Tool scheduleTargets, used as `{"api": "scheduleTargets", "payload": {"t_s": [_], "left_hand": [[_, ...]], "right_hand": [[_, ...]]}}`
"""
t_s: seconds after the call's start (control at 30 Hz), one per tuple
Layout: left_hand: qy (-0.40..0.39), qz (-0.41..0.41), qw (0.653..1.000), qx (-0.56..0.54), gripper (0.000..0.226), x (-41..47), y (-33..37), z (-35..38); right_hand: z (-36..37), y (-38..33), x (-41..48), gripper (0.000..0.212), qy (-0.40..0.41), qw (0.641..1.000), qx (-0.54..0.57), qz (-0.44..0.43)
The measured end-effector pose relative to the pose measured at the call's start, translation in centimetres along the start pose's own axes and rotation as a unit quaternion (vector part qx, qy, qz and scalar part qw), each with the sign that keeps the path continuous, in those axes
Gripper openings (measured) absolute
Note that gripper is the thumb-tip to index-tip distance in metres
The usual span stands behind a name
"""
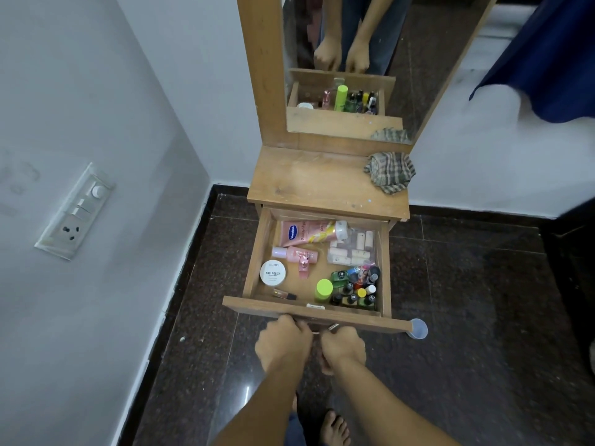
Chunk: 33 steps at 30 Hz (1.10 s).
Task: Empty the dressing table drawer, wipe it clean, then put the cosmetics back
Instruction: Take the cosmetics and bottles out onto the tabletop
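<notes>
The wooden drawer (257, 249) of the dressing table (309, 181) stands pulled out, full of cosmetics. Inside lie a pink lotion tube (306, 232), a pink bottle (294, 253), a white nail polish remover jar (273, 272), a green-capped bottle (323, 289), several small nail polish bottles (357, 289) and a clear pouch (354, 247). My left hand (283, 344) and my right hand (343, 349) are both closed on the handle under the drawer's front edge. A checked cloth (389, 171) sits on the table top at the right.
A tall mirror (354, 37) rises behind the table and reflects the drawer and hands. A small clear plastic cup (418, 329) sits on the dark floor by the drawer's right corner. A white wall with a switch plate (75, 210) is on the left. My bare foot (335, 428) is below.
</notes>
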<state>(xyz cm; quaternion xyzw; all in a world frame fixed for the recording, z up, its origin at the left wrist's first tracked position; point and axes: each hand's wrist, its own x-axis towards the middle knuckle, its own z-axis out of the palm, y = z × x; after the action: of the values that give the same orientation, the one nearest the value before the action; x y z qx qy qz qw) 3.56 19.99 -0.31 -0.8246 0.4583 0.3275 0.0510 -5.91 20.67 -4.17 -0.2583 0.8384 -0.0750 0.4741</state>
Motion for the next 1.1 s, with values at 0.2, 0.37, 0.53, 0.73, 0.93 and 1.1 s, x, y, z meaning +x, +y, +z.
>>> {"api": "scheduleTargets", "payload": {"t_s": [0.2, 0.37, 0.53, 0.73, 0.93, 1.1], "left_hand": [[0.113, 0.102, 0.984, -0.091, 0.032, 0.0, 2.2, -6.0], [0.066, 0.14, 0.97, -0.187, 0.024, 4.0, 6.3, -9.2], [0.036, 0.138, 0.979, -0.149, 0.03, 8.2, 8.6, -8.5], [0.028, 0.113, 0.987, -0.108, 0.028, 12.2, 8.8, -7.7], [0.042, 0.127, 0.988, -0.082, 0.025, 13.9, 8.8, -7.4], [0.075, 0.144, 0.982, -0.095, 0.029, 14.6, 8.8, -6.8]], "right_hand": [[-5.6, -6.3, -4.7, 0.026, 0.038, 0.931, -0.221, -0.289], [-8.0, -11.8, -1.4, 0.016, 0.175, 0.872, -0.239, -0.389], [-6.8, -13.7, 3.5, 0.024, 0.208, 0.817, -0.346, -0.412], [-3.8, -15.7, 7.6, 0.046, 0.172, 0.735, -0.481, -0.446], [-3.0, -17.3, 10.0, 0.036, 0.199, 0.633, -0.573, -0.482], [-2.8, -17.1, 11.1, 0.029, 0.235, 0.567, -0.614, -0.496]]}}
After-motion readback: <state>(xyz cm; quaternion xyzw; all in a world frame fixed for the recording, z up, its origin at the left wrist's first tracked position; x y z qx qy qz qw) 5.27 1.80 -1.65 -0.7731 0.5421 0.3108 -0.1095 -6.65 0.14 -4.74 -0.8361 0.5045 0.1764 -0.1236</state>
